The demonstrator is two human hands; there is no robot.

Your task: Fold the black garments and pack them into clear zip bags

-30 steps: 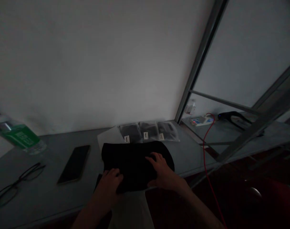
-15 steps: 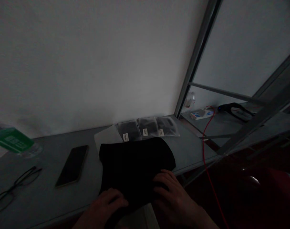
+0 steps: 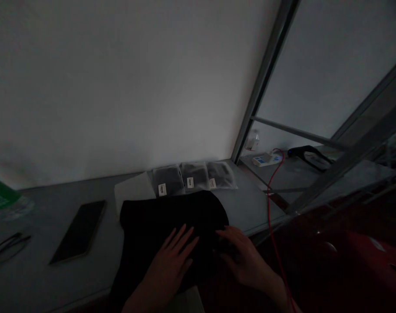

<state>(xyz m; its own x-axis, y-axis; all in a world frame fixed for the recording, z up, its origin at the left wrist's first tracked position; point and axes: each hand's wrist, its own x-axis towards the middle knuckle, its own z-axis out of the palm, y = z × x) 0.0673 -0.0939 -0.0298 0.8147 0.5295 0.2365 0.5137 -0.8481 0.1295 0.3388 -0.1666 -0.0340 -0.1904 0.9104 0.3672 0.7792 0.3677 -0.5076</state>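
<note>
Grips open: left hand [image 3: 170,269] and right hand [image 3: 245,258] on black cloth [image 3: 159,221] running front-to-back.

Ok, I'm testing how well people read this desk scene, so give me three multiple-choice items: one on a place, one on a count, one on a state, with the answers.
1. Where does the flat black smartphone lie on the grey table?
A) Left of the black fabric cloth
B) On top of the cloth
C) On the clear plastic bags

2. How many clear plastic bags with white labels lie in the row?
A) Two
B) Four
C) Three

3. What is the left hand doing?
A) Holding the smartphone up
B) Resting with spread fingers on the cloth
C) Pressing on the bags

1: A, the smartphone lies apart from the cloth, on its left.
2: C, three labelled bags lie side by side.
3: B, its open fingers lie on the cloth.
</note>
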